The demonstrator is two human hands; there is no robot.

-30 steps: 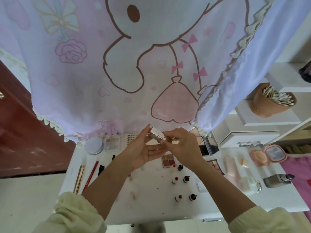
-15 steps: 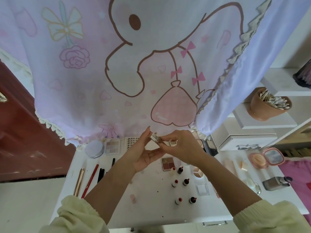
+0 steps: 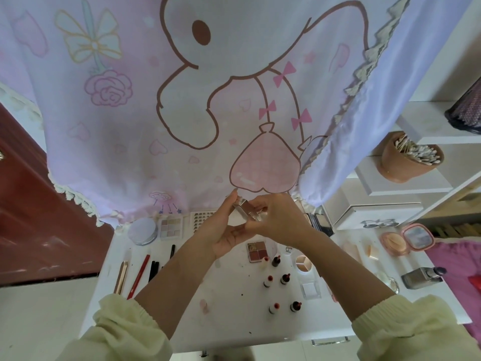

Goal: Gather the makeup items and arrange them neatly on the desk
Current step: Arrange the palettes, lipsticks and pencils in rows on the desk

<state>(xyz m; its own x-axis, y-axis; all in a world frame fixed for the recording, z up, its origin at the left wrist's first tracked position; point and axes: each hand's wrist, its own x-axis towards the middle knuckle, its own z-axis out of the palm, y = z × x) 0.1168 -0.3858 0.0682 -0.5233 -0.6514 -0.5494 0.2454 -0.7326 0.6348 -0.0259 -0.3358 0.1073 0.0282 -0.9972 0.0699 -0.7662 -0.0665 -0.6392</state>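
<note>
small silvery rectangular makeup case point(image 3: 244, 211) is up in the air, held over the back edge of the white desk point(image 3: 234, 321), right in front of the hem of the pink cartoon-rabbit curtain point(image 3: 182, 113). it sits between both hands. the right hand point(image 3: 276, 220) has its fingers curled over the top of the case with the thumb underneath, pinching it from the right. the left hand point(image 3: 223, 230) stands with its fingers straight and pointing up, their inner sides pressed flat against the case's left end, the thumb reaching across below to meet the right thumb. so the case tilts, its left end high by the left fingertips, its right end tucked under the right knuckles. whether its lid is open i cannot tell.

down on the desk, under the wrists, a reddish-brown eyeshadow palette point(image 3: 257, 252) lies just beside six small dropper bottles point(image 3: 268, 281) standing in two rows. to the left, a round silver-lidded tin point(image 3: 142, 231) sits next to a pale square eyeshadow palette point(image 3: 171, 226), with a red pencil point(image 3: 138, 276) and a gold pen point(image 3: 121, 277) lying side by side nearer the front. far right, an open pink mirror compact point(image 3: 416, 237) and a silver square bottle point(image 3: 421, 277) on its side.
</note>
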